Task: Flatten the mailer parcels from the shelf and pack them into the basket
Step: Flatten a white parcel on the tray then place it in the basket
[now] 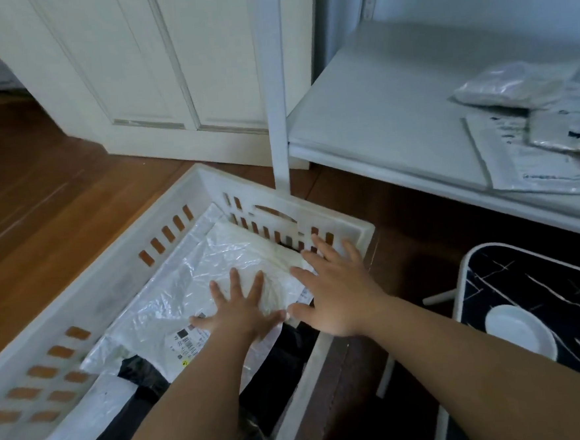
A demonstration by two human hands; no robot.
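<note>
Your left hand (pixel 240 316) and right hand (pixel 335 295) press the white mailer (pixel 191 295) with fingers spread; trapped air could spring it back above the basket (pixel 351 229) rim.

Under my palms the mailer (pixel 184 296) is crinkly, glossy plastic; my basket (pixel 333 216) is matt white plastic, the floor (pixel 40 203) polished wood.

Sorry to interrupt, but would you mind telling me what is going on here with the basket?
A person is pressing a white mailer parcel flat inside the white basket on the floor. Both the left hand and the right hand lie on it with fingers spread. A black mailer shows beneath it. Several grey mailers are on the shelf to the right, not yet packed.
</note>
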